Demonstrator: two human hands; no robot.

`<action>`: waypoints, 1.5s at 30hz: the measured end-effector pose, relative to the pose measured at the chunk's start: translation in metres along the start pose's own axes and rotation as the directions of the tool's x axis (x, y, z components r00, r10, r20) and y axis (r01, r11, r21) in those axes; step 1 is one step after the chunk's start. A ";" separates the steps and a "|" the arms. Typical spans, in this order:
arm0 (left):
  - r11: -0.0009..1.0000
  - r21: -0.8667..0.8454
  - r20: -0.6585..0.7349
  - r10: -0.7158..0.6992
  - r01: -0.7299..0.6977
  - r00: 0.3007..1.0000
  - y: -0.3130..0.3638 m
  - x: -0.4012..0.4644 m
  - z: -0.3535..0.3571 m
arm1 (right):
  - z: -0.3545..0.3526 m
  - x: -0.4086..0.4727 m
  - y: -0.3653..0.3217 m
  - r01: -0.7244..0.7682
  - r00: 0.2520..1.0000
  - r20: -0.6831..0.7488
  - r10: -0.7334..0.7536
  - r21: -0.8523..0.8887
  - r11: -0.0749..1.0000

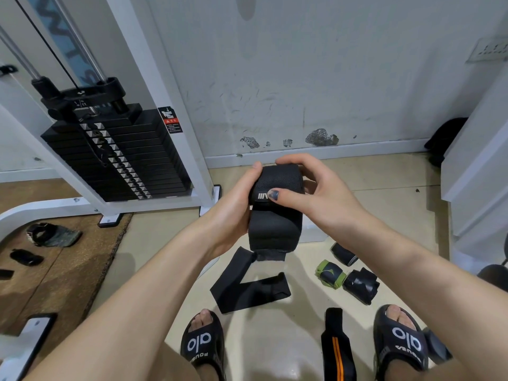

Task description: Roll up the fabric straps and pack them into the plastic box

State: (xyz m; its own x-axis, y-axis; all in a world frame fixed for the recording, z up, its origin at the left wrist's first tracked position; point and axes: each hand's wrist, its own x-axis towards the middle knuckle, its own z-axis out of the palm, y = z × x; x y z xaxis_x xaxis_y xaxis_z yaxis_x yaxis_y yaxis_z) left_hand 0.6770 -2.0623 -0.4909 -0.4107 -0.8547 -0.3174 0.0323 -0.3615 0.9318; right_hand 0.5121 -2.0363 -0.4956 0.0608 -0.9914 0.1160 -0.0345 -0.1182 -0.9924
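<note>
Both hands (316, 193) grip black strap roll (276, 207), axis horizontal.

Orange-striped strap (338, 350) cut off by bottom edge.

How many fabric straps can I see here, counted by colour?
Plain black: 4: the black strap held in both hands, left hand and right hand, the loose strap, the rolled strap, the crumpled strap.
Green and black: 1: the green roll.
Black with an orange stripe: 1: the orange-striped strap.
Total: 6
</note>
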 end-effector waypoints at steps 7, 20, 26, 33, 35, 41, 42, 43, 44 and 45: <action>0.994 -0.073 -0.086 0.080 -0.087 0.993 0.000 0.001 -0.005 | -0.002 0.001 0.000 -0.096 0.995 0.022 0.097 -0.020 0.995; 0.981 -0.082 -0.077 0.169 -0.176 0.983 0.002 0.001 -0.004 | 0.000 0.002 -0.001 -0.192 0.981 0.060 0.185 0.142 0.971; 0.999 0.040 -0.029 0.022 -0.021 0.999 0.004 -0.003 -0.005 | -0.001 -0.001 -0.001 -0.002 1.000 0.022 0.002 -0.022 1.000; 1.000 0.009 -0.039 0.026 -0.026 0.999 0.009 -0.008 -0.004 | 0.002 -0.002 0.007 0.126 0.992 0.053 -0.118 -0.184 0.975; 0.999 -0.012 -0.048 0.043 -0.044 0.998 0.008 -0.006 -0.007 | 0.001 -0.001 0.005 0.109 0.993 0.072 -0.098 -0.171 0.979; 0.993 -0.039 -0.105 0.109 -0.114 0.989 0.005 -0.001 -0.011 | -0.003 -0.001 0.000 -0.179 0.975 0.130 0.180 -0.014 0.984; 0.991 -0.043 -0.107 0.121 -0.127 0.987 0.004 -0.001 -0.011 | -0.002 -0.001 0.000 -0.221 0.968 0.133 0.215 0.028 0.975; 0.989 -0.049 -0.112 0.132 -0.138 0.985 0.005 -0.001 -0.011 | -0.001 -0.001 -0.001 -0.257 0.960 0.124 0.249 0.047 0.965; 0.988 -0.048 -0.124 0.139 -0.146 0.982 0.006 -0.002 -0.009 | 0.000 -0.001 -0.001 -0.284 0.954 0.110 0.278 0.046 0.958; 0.986 -0.050 -0.136 0.148 -0.156 0.979 0.007 -0.002 -0.009 | 0.001 -0.001 -0.001 -0.299 0.951 0.093 0.294 0.042 0.953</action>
State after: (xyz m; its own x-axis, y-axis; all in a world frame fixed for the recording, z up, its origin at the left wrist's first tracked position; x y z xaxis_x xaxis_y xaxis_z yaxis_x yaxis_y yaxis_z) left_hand 0.6861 -2.0664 -0.4857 -0.2731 -0.9417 -0.1967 0.1412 -0.2415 0.9601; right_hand 0.5131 -2.0352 -0.4952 0.1401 -0.9726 -0.1857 -0.0096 0.1862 -0.9825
